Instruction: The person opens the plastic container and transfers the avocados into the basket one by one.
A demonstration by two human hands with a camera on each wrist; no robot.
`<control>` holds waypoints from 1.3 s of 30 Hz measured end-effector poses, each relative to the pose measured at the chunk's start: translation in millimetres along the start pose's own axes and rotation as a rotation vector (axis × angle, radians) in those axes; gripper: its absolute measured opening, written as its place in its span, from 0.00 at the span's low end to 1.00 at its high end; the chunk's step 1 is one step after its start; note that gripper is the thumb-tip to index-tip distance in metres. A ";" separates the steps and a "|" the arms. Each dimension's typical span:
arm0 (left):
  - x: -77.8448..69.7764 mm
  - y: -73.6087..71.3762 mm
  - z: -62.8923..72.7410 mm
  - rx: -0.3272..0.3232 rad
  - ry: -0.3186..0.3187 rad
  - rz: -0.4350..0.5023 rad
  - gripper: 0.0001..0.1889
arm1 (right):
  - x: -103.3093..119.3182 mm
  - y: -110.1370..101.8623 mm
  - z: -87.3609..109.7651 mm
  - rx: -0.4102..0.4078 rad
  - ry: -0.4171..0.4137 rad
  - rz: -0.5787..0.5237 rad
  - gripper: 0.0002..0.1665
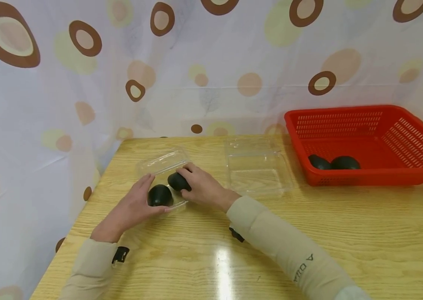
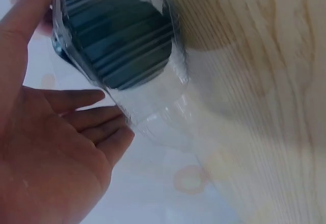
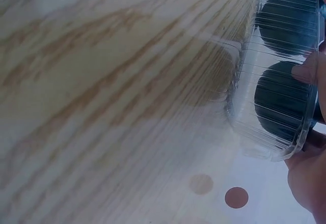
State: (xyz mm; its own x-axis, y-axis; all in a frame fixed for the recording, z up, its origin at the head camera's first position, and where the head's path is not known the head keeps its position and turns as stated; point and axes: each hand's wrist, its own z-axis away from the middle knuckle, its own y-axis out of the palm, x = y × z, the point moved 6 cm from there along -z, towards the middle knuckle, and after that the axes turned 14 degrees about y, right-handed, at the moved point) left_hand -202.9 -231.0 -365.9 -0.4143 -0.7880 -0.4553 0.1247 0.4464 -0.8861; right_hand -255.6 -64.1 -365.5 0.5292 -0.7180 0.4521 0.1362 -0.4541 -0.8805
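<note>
A clear plastic clamshell box [image 1: 178,205] stands at the table's left with its lid [image 1: 162,160] folded back. One dark avocado [image 1: 160,195] sits in its left end. My left hand [image 1: 133,204] spans that end, thumb along the front rim and fingers at the back; the left wrist view shows the fingertips against the box wall. My right hand [image 1: 205,187] grips a second avocado [image 1: 177,181] from the right, beside the first. Through the ribbed wall, the right wrist view shows both avocados, with the thumb [image 3: 304,73] on the nearer one.
A second clear clamshell [image 1: 258,173] lies with its lid raised to the right of the hands. Farther right stands a red plastic basket [image 1: 369,177] with two dark avocados [image 1: 345,162] near its front wall. A patterned curtain [image 1: 211,71] hangs behind the wooden table [image 1: 181,262].
</note>
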 end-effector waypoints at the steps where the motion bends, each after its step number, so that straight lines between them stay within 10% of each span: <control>1: 0.8 -0.9 0.5 0.004 0.001 0.011 0.59 | -0.3 -0.3 0.2 -0.003 0.000 -0.007 0.33; 16: -1.8 -5.4 -0.6 0.008 -0.012 -0.031 0.59 | -9.3 -17.5 1.8 0.020 0.137 -0.179 0.37; 39: 1.1 -2.5 1.5 0.020 -0.033 -0.008 0.59 | -27.2 -77.9 22.8 -0.118 0.084 -0.180 0.35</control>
State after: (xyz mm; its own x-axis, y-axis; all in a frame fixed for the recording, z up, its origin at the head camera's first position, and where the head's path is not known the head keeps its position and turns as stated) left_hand -202.3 -233.6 -364.3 -0.3855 -0.8052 -0.4506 0.1394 0.4319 -0.8911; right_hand -261.5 2.8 -312.5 0.4330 -0.6587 0.6153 0.1212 -0.6339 -0.7639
